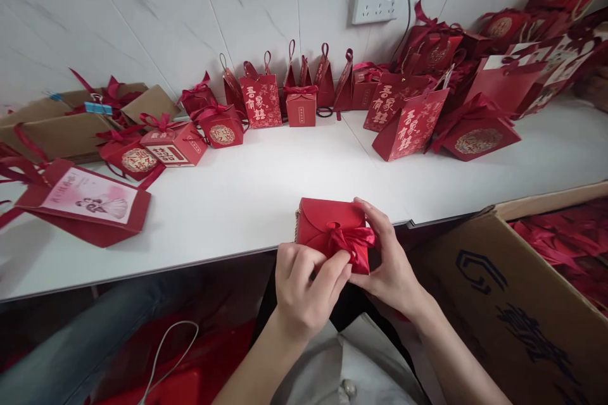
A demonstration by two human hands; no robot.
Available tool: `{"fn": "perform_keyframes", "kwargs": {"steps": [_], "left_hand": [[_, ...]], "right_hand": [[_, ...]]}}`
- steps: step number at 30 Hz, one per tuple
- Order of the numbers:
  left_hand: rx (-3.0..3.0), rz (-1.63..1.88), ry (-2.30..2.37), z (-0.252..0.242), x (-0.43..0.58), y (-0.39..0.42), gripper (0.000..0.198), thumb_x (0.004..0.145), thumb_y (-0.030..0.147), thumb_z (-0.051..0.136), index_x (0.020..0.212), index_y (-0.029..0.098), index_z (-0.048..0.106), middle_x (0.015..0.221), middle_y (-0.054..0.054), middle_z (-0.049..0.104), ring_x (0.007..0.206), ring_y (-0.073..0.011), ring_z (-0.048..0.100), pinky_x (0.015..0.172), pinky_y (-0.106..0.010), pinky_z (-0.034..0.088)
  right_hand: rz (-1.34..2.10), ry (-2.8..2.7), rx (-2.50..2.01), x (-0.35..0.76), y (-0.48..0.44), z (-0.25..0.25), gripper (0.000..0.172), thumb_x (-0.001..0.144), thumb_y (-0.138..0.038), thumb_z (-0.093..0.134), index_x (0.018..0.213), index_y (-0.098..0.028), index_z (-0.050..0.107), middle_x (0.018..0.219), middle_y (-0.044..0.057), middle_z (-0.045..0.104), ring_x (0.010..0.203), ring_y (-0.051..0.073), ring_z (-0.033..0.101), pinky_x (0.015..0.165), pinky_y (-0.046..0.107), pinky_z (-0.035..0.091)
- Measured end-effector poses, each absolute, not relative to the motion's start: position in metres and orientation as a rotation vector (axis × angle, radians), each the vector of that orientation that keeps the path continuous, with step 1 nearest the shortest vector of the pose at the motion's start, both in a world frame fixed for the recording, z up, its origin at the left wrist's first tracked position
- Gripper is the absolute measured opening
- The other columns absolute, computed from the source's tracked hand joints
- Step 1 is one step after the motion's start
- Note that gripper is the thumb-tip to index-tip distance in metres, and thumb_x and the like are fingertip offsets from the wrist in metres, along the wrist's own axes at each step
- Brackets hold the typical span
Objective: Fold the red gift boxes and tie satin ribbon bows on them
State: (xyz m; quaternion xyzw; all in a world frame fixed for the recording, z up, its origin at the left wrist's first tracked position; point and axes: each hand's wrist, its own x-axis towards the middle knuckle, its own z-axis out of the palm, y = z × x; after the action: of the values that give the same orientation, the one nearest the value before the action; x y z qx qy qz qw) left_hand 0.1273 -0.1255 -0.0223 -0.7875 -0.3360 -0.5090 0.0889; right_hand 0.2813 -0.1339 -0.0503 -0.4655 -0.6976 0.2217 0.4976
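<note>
A small red gift box (pixel 316 212) with a rounded flap is held at the table's front edge, just above my lap. A shiny red ribbon bow (pixel 354 240) sits on its front, and a bit of gold chain (pixel 297 226) shows along the left side. My right hand (pixel 392 266) grips the box from the right, fingers on the top corner and thumb underneath. Curled in front of the box, my left hand (pixel 306 288) pinches the lower part of the bow. Its fingers partly hide the ribbon and the box's lower left.
Several red gift boxes (pixel 301 107) with ribbons line the back of the white table (pixel 266 190). One with a couple picture (pixel 95 202) lies at left. An open carton (pixel 479 304) of red items stands at right. A power socket (pixel 375 0) is on the wall.
</note>
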Motion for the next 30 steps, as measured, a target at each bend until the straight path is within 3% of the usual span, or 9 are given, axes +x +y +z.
{"fn": "perform_keyframes", "kwargs": {"steps": [3,7,13,19,26,30], "left_hand": [[-2.374,-1.730,-1.209,-0.019,0.124,-0.126,0.009,0.076,0.012,0.063,0.077,0.018,0.056,0.064,0.001,0.044,0.060,-0.0113,0.041,0.055,-0.023,0.037],[-2.383,-1.987,-1.869,-0.011,0.117,-0.120,0.019,0.085,0.019,0.051,0.067,0.019,0.045,0.061,0.004,0.037,0.053,-0.0080,0.037,0.049,-0.020,0.034],[-2.431,-1.952,-2.362,-0.009,0.112,-0.110,0.030,0.083,0.030,0.052,0.059,0.019,0.037,0.054,0.006,0.032,0.050,-0.0082,0.033,0.046,-0.019,0.031],[-2.467,-2.217,-2.431,-0.016,0.105,-0.110,0.032,0.086,0.036,0.043,0.059,0.020,0.035,0.053,0.005,0.032,0.044,-0.0083,0.034,0.040,-0.020,0.029],[-2.826,-1.854,-2.214,-0.011,0.116,-0.120,0.031,0.077,0.036,0.057,0.060,0.019,0.038,0.055,0.006,0.032,0.045,-0.0056,0.028,0.041,-0.018,0.027],[-2.997,-1.895,-2.107,-0.002,0.129,-0.110,0.022,0.079,0.040,0.055,0.076,0.019,0.048,0.065,0.004,0.044,0.049,-0.0066,0.040,0.042,-0.017,0.034]], "right_hand": [[0.482,-1.698,-1.143,0.284,-0.136,-0.048,0.090,0.070,-0.027,0.074,0.142,-0.031,0.019,0.143,0.010,0.033,0.133,0.028,0.030,0.104,0.047,0.039],[0.436,-1.742,-1.164,0.289,-0.140,-0.043,0.090,0.071,-0.028,0.074,0.142,-0.030,0.019,0.142,0.011,0.035,0.131,0.029,0.035,0.103,0.048,0.040],[0.505,-1.752,-1.184,0.292,-0.142,-0.043,0.093,0.068,-0.031,0.076,0.142,-0.030,0.019,0.142,0.011,0.035,0.130,0.030,0.037,0.101,0.048,0.042],[0.553,-1.721,-1.207,0.296,-0.142,-0.044,0.095,0.067,-0.030,0.077,0.142,-0.030,0.018,0.143,0.011,0.033,0.131,0.030,0.036,0.104,0.048,0.039],[0.517,-1.677,-1.229,0.307,-0.145,-0.041,0.096,0.065,-0.028,0.078,0.142,-0.029,0.020,0.144,0.012,0.032,0.130,0.029,0.038,0.103,0.047,0.041],[0.414,-1.625,-1.318,0.323,-0.158,-0.036,0.095,0.066,-0.028,0.078,0.141,-0.029,0.020,0.144,0.012,0.032,0.131,0.030,0.036,0.103,0.049,0.039]]}}
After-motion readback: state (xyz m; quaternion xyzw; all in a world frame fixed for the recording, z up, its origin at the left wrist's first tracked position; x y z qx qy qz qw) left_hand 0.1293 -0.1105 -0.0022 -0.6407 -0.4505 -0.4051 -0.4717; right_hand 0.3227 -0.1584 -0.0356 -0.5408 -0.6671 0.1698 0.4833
